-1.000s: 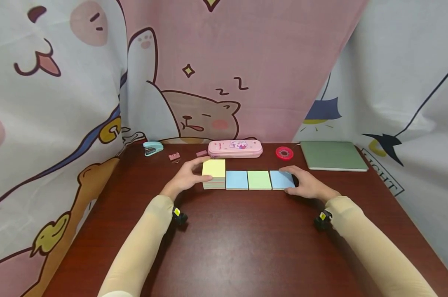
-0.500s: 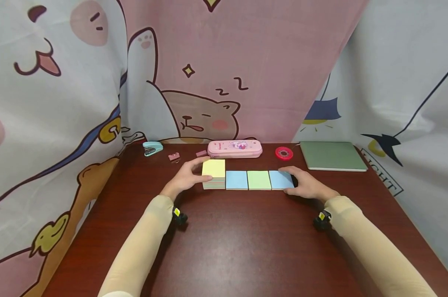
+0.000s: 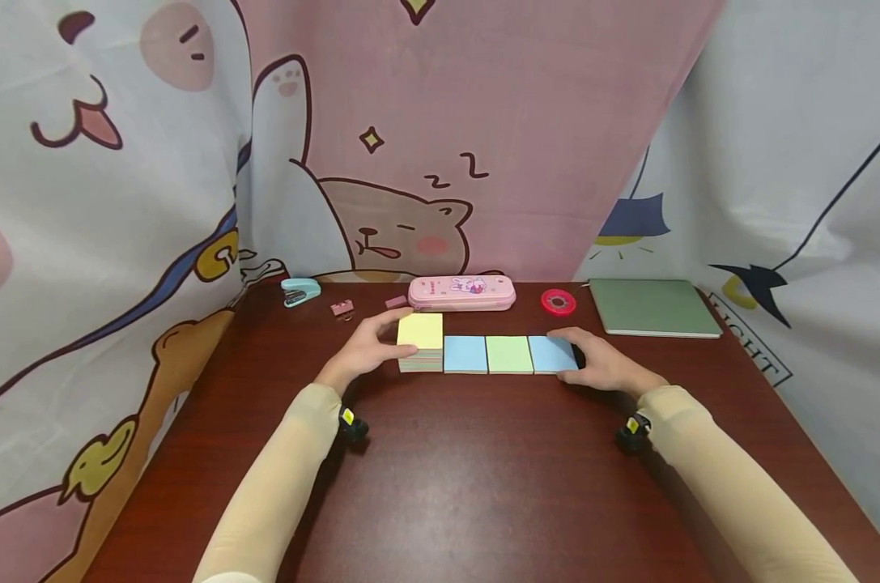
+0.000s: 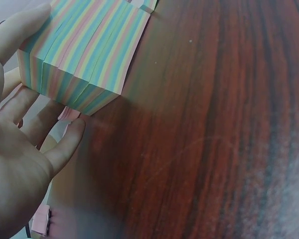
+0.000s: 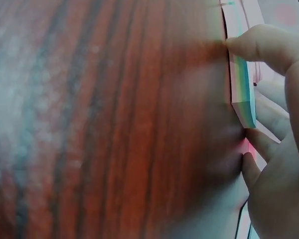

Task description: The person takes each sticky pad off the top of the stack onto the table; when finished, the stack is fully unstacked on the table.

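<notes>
My left hand (image 3: 363,348) holds a tall stack of sticky notes (image 3: 420,334), yellow on top, thumb at the front and a fingertip at the back edge. In the left wrist view the stack's (image 4: 84,50) sides show pastel stripes. To its right, a blue sticky note pad (image 3: 465,354) and a green sticky note pad (image 3: 509,354) lie flat in a row. At the row's right end my right hand (image 3: 605,362) holds another blue pad (image 3: 551,354) between thumb and fingers. The right wrist view shows the thumb against the thin pad's striped edge (image 5: 242,84).
Along the back of the brown table (image 3: 454,486) lie a mint stapler (image 3: 300,291), pink binder clips (image 3: 342,308), a pink pencil case (image 3: 462,293), a red round item (image 3: 559,302) and a green notebook (image 3: 654,307). Printed cloth (image 3: 527,121) hangs behind and at both sides.
The right-hand blue pad has shifted very slightly left against the green one, with the right hand. The left hand and its stack keep their place.
</notes>
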A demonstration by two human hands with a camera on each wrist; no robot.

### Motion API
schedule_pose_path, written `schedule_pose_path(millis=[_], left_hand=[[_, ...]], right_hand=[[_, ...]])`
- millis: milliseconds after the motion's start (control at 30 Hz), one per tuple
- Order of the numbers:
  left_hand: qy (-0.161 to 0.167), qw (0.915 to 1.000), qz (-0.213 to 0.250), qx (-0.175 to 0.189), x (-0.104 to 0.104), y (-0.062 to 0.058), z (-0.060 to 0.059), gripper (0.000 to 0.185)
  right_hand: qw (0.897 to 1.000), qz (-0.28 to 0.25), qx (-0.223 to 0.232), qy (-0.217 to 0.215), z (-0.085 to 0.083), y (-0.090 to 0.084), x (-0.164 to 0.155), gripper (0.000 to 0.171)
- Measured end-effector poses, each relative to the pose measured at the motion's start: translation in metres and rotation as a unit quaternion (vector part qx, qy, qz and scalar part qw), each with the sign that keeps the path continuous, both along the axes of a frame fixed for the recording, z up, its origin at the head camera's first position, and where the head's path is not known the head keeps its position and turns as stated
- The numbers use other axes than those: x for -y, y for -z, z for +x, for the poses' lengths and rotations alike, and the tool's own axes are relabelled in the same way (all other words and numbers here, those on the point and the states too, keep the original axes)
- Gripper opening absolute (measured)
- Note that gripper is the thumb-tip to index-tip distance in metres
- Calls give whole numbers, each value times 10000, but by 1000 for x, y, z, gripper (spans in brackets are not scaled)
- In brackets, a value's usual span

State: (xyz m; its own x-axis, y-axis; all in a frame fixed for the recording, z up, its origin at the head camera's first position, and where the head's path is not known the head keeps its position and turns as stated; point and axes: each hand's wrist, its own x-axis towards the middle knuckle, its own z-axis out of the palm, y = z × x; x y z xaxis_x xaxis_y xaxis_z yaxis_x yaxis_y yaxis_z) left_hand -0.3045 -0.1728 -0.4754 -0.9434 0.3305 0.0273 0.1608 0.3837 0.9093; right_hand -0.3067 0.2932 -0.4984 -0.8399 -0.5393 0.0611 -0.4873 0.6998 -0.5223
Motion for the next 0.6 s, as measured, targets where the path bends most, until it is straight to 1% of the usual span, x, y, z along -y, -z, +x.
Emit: schedule_pose_path(millis=[33, 133, 300, 467, 600], left_hand=[[-10, 10000, 10, 0, 1, 4, -3, 82], [10, 10000, 53, -66, 3, 4, -2, 82], [28, 9998, 91, -145, 4, 6, -3, 81], [76, 9998, 43, -178, 4, 6, -3, 82], [78, 9998, 41, -190, 2, 4, -2, 82]], right_hand=[[10000, 29, 16, 22, 0, -1, 1, 77], [9999, 83, -1, 126, 1, -7, 10, 82], [9992, -10, -336, 192, 1, -19, 43, 90], [9988, -253, -417, -44, -3, -32, 90, 90], [9977, -322, -486, -352, -8, -41, 131, 90]])
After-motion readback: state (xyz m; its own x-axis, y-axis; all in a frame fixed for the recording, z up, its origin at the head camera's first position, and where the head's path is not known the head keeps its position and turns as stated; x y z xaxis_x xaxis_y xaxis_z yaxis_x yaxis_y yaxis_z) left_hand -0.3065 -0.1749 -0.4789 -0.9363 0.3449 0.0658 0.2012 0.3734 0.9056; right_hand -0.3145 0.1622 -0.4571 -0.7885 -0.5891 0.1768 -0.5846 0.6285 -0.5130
